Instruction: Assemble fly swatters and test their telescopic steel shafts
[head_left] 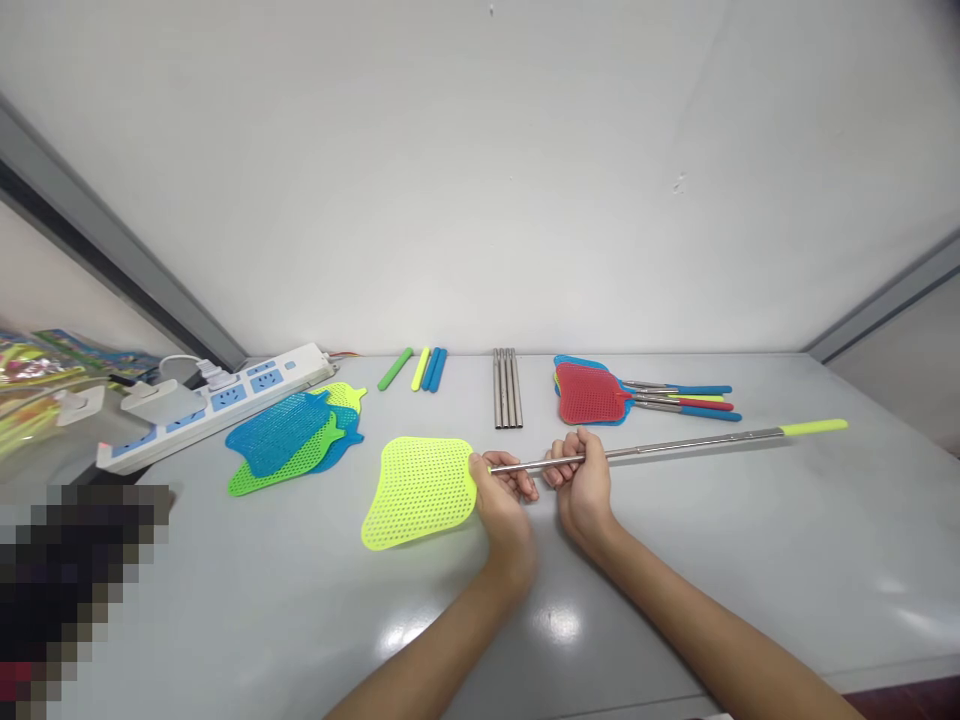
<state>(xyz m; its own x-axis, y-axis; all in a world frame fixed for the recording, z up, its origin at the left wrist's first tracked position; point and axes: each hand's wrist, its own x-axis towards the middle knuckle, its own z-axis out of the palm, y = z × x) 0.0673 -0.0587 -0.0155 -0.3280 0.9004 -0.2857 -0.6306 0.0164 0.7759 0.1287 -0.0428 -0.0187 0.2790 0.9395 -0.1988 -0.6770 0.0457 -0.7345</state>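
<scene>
A yellow fly swatter (421,492) with a long extended metal rod and a yellow grip is held across the front of me. My left hand (506,500) is closed at the neck, where the perforated head meets the rod. Farther right, my right hand (585,485) wraps round the metal rod, and the yellow grip reaches out to the right. Behind my right hand lies a pile of fly swatters with a red head (589,394) on top, their rods shortened. Several metal tubes (507,390) lie side by side beyond my hands.
Loose swatter heads (281,435) in blue, green and yellow overlap at the left. Behind them runs a white power strip (225,400) with plugs and chargers. Green, yellow and blue grips (433,370) lie near the wall. Plastic-wrapped packages (45,370) sit at the far left.
</scene>
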